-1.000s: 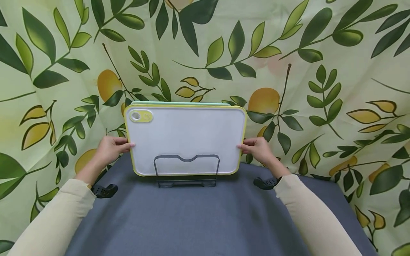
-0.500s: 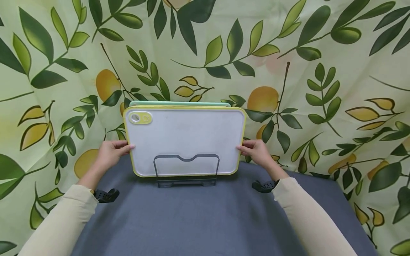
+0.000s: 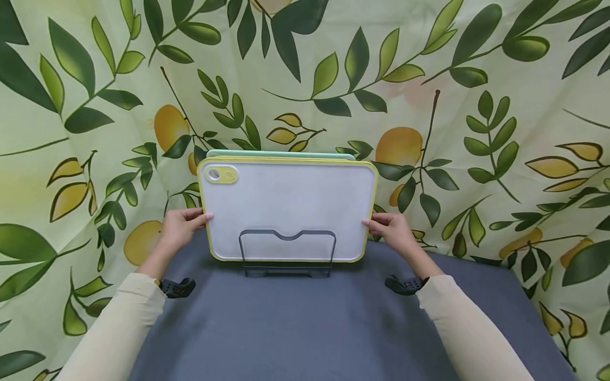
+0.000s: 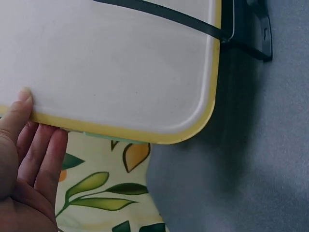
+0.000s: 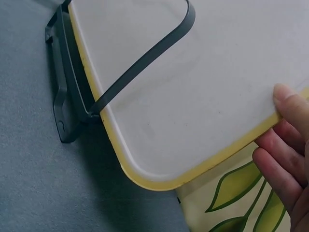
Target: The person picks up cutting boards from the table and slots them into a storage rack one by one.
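A white cutting board [image 3: 290, 201] with a yellow rim stands upright on its long edge in a dark metal rack [image 3: 287, 270]. The rack's front wire crosses the board's lower part. My left hand [image 3: 182, 227] pinches the board's left edge, thumb on the front face and fingers behind, as the left wrist view also shows. At the opposite edge my right hand [image 3: 392, 228] pinches it the same way. Behind it stands a second board with a pale green rim [image 3: 281, 154]; only its top strip shows in the head view.
A grey-blue cloth [image 3: 286, 328] covers the table under the rack. Close behind hangs a leaf-patterned curtain [image 3: 295, 69]. Black straps with camera mounts [image 3: 177, 288] sit on both wrists.
The head view has shifted slightly, so everything appears a little further right. Both hands stay on the board's side edges, and the board remains in the rack.
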### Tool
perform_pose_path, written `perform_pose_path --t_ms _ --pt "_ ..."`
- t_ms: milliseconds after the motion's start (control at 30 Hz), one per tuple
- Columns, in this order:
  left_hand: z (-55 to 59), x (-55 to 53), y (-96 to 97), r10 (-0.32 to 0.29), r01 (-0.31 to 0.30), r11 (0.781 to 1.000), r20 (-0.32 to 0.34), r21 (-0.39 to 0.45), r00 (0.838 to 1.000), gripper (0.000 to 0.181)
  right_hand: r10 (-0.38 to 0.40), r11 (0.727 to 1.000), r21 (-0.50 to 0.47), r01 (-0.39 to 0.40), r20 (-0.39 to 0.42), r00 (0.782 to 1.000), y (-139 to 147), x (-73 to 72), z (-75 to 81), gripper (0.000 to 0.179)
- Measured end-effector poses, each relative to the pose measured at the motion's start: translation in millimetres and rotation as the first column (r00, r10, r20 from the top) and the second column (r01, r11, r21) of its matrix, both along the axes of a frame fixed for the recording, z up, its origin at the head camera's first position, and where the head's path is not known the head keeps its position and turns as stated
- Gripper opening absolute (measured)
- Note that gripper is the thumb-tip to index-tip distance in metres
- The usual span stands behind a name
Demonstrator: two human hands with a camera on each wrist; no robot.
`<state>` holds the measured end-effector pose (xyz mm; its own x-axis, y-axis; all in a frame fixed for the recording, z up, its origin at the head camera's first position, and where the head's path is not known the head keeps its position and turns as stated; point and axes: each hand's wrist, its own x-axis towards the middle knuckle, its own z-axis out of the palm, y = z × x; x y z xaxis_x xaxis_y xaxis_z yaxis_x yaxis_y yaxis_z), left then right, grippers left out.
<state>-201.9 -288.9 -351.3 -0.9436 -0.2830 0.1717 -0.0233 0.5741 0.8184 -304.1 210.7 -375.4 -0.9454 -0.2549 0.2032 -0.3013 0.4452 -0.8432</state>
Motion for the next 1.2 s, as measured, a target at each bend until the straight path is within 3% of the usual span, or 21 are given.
perform_pose_path --t_ms 300,500,800,1200 --pt "1.1 -6.9 20.0 -0.043 0.042 0.997 0.019 0.07 0.999 0.051 -0.065 0.997 -0.035 0.064 -0.016 0.998 22 16.7 -5.3 0.043" --pt "-1.6 -14.9 30.6 -0.063 0.063 0.997 0.002 0.044 0.998 0.047 -0.108 0.993 -0.043 0.106 -0.045 0.993 36 24.7 -7.4 0.042" --pt "-10.3 -24.6 53.3 -0.143 0.144 0.985 -0.021 0.09 0.99 0.043 -0.173 0.985 0.012 0.174 -0.051 0.984 63 41.4 -12.1 0.045" --pt "-8.9 -42.5 91.9 -0.175 0.176 0.98 -0.027 0.089 0.984 0.041 -0.247 0.965 0.072 0.253 -0.08 0.966 99 59.7 -5.7 0.047"
